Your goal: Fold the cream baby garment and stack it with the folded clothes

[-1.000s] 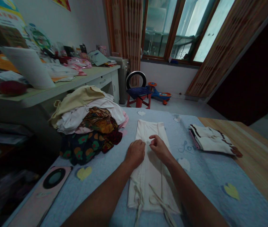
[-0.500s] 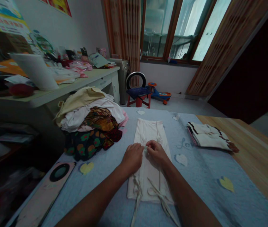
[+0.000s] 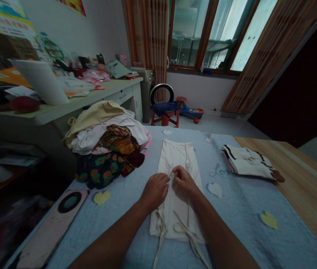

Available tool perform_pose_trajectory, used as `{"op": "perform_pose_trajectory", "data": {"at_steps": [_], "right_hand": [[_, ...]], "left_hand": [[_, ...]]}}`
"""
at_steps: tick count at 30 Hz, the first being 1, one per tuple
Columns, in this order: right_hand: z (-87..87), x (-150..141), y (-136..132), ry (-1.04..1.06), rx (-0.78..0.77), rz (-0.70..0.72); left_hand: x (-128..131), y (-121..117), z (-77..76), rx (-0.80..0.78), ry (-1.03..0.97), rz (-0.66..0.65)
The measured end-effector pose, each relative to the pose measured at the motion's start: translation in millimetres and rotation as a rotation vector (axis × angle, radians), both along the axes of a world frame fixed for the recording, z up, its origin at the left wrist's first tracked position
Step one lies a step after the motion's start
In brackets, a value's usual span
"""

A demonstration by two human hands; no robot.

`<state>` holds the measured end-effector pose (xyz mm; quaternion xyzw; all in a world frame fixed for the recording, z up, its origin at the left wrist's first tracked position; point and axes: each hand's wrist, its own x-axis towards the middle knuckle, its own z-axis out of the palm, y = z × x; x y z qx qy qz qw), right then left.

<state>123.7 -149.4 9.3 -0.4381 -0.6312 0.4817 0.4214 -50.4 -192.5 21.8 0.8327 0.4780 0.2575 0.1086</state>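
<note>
Two bare hands meet over a cream garment (image 3: 172,154) laid flat and lengthwise on a cloth-covered desk (image 3: 301,168); the left hand (image 3: 155,191) and right hand (image 3: 185,182) are over its middle, fingertips nearly together at a small pale-green piece (image 3: 171,175). The fingers of both bend inward, close beside the piece — too small in view to tell whether they pinch it or merely touch it; the left fingers lie over the fabric, their grip likewise uncertain. The garment forms a soft, narrow rectangle, faintly creased, with thin ties (image 3: 161,226) trailing past its near edge; beneath it spreads a blue cloth (image 3: 236,213) patterned with white and yellow hearts. A rumpled clothes pile (image 3: 115,140) — yellow, white and dark-patterned — sits to the left, a narrow strip of cloth between; a flat pale-pink object (image 3: 50,233) with a dark disc lies along the left edge; a folded stack (image 3: 249,161), cream with dark-brown trim, lies well apart at right, its end reaching the wood grain.
</note>
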Motion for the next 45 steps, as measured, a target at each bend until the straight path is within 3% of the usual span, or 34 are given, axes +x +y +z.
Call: {"op": "perform_pose_trajectory", "data": {"at_steps": [32, 39, 45], "right_hand": [[1.7, 3.2, -2.4, 0.092, -0.095, 0.1], [11.9, -3.7, -6.0, 0.05, -0.019, 0.114], [15.8, -6.1, -7.3, 0.013, 0.026, 0.106]], "left_hand": [[-2.1, 0.0, 2.9, -0.014, -0.005, -0.022], [0.5, 2.7, -2.5, 0.029, -0.099, 0.037], [-2.8, 7.8, 3.7, -0.061, -0.255, 0.118]]}}
